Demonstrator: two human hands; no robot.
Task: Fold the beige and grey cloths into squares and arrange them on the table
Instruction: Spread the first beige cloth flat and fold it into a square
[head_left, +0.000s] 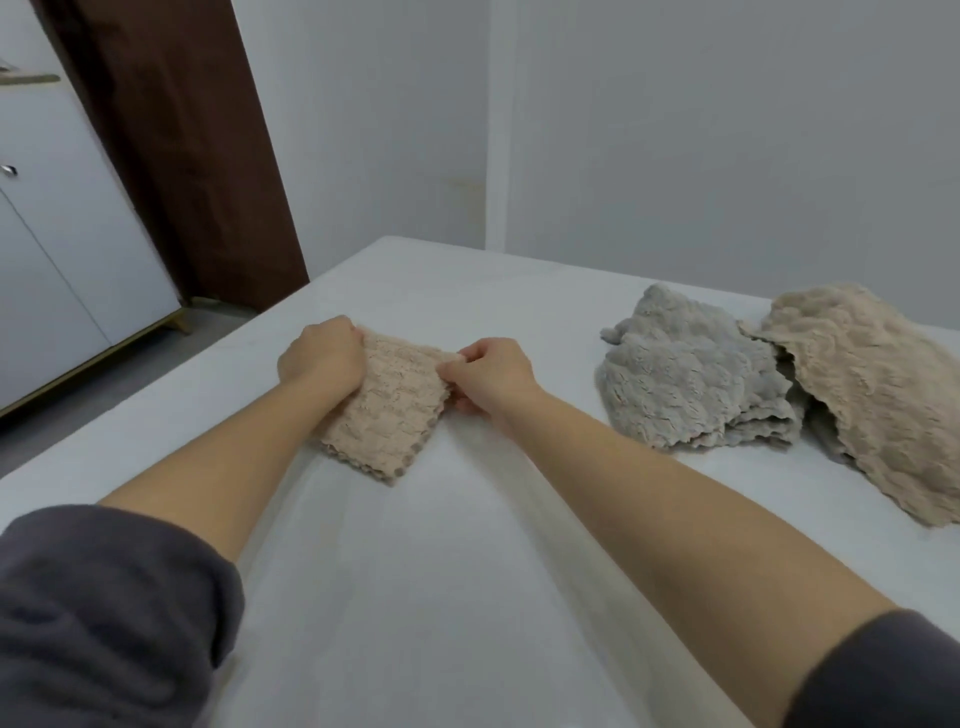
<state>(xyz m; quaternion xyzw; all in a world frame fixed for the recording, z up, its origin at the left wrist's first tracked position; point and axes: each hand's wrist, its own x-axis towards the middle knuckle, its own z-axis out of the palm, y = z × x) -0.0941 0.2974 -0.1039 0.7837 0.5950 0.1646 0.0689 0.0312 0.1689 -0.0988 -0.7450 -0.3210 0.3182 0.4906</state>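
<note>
Head view, nubby beige cloth (387, 410), seemingly squarish

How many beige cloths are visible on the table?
2. One folded beige fluffy cloth lies centrally, gripped by the left hand and the right hand. One unfolded beige fluffy cloth lies at the right, overlapping the grey fluffy cloth. Others may be hidden underneath.
</note>
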